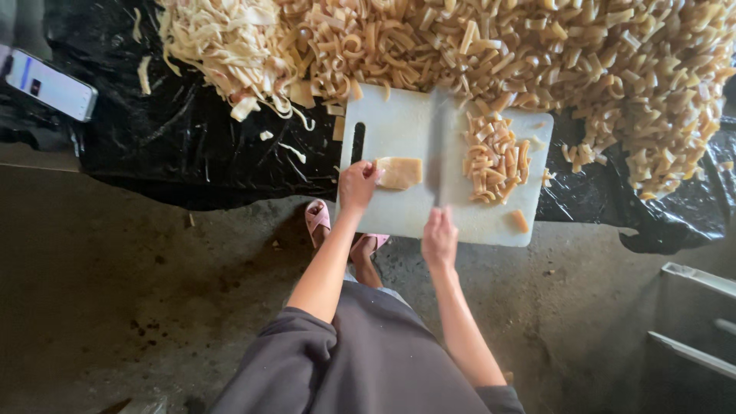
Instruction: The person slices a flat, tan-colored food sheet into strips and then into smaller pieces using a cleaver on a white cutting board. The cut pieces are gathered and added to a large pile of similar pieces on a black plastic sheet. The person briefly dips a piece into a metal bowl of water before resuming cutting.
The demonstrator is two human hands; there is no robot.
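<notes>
A white cutting board [399, 126] lies on black plastic sheeting on the floor. My left hand [357, 184] presses on a flat tan slab [402, 173] near the board's left side. My right hand [439, 238] grips the handle of a cleaver [441, 142], whose blade is blurred and stands just right of the slab. A small heap of cut tan strips [494, 157] sits on the right part of the board, and one loose piece [519, 221] lies near the board's front corner.
A big pile of cut strips [583, 54] covers the black sheeting [184, 130] behind the board, with paler strips [222, 42] at the left. A phone [47, 84] lies far left. My feet in pink sandals [317, 218] rest on the concrete floor. A metal frame [701, 280] stands at right.
</notes>
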